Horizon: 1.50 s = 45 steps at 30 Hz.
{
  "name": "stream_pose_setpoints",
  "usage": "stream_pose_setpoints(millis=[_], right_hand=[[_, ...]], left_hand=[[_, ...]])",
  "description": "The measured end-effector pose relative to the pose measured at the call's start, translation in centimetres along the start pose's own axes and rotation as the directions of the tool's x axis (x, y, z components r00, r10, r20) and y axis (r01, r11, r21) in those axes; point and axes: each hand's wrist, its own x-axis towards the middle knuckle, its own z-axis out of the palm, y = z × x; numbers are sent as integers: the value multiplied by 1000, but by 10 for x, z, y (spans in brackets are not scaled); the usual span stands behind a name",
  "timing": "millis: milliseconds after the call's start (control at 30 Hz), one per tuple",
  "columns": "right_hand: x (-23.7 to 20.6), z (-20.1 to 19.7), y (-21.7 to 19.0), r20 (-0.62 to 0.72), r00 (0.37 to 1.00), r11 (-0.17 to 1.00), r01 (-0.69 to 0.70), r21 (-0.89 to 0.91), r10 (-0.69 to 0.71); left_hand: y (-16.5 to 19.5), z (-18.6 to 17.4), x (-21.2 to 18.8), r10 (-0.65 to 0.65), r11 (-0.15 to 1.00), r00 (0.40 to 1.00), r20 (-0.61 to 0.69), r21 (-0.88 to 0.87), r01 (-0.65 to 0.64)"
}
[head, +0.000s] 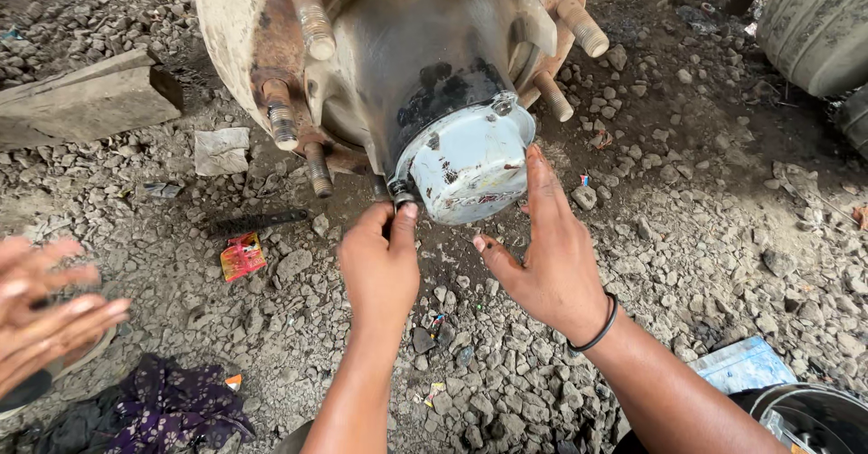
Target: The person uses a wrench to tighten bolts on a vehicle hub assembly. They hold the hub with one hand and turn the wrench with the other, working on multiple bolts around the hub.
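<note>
Centrally, a heavy wheel hub [398, 65] with a rusty flange, several threaded studs [312, 15] standing out around it; it hangs over the gravel ground [687, 237]. On its outer end sits a round, pale blue-grey hub cap [470, 160], paint chipped, greasy black above it.

Left hand [380, 269]: fingers curled, fingertips pinched at a small dark bolt or fitting on the cap's lower left edge; what exactly it grips cannot be told.

Right hand [542, 255]: open, fingers stretched, fingertips laid against the cap's right rim; nothing held. A black band [601, 323] circles that wrist.

Another person's hands [45, 305], blurred, at the left edge of the view, palms together over a round rim.

Scattered on the gravel: a wooden block [86, 101] at upper left, a crumpled grey scrap [221, 149], a dark metal bar [258, 223], a red and yellow wrapper [241, 255], purple patterned cloth [172, 409] at lower left, a blue-white packet [746, 364] at lower right beside a dark round container [814, 418]. A tyre [814, 20] stands at the upper right corner.
</note>
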Motion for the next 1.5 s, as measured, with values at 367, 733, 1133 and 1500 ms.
stream_pose_setpoints(millis=[367,733,1133,1500], right_hand=[[-2,1,2,-28,999,999,32,-33,-33],[-3,0,1,-10,1000,1000,26,-14,-26],[-3,0,-1,-47,996,997,74,1,-74],[-5,2,4,-17,999,999,41,11,-41]], left_hand=[[2,-1,0,446,861,881,-156,342,-376],[-16,17,3,-52,946,997,65,-317,70],[9,-22,1,559,760,821,-116,467,-452],[-30,34,2,21,871,1000,-14,-492,-25]])
